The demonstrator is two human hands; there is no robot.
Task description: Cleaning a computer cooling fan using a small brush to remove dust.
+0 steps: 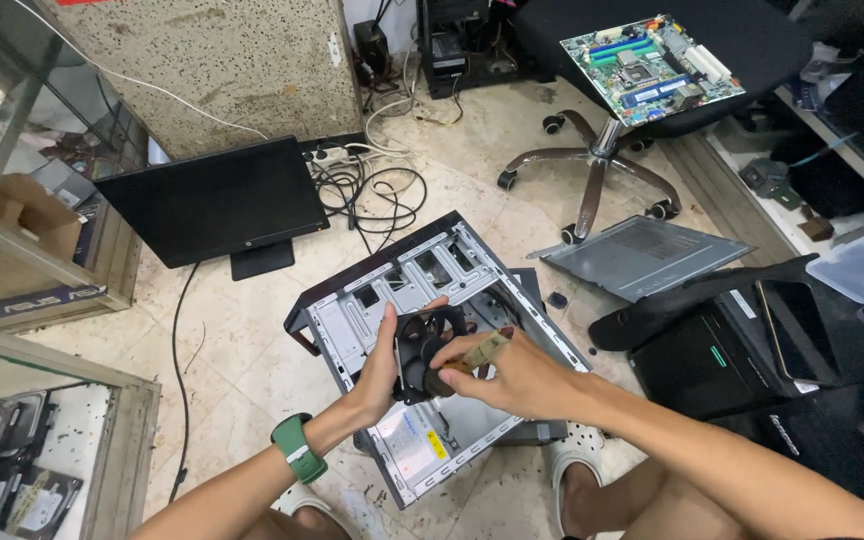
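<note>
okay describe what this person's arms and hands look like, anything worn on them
Both arms are bare, with no sleeves in view and no gloves on either hand. The left hand has a green wristband, like a watch or fitness band, strapped around the wrist. The right hand and its forearm carry nothing: no band, ring or marking shows in the head view.

left hand (380, 365): our fingers curled, gripping, watch-banded wrist below
right hand (512, 375): our fingers pinched shut, forearm angled in from lower right
</note>
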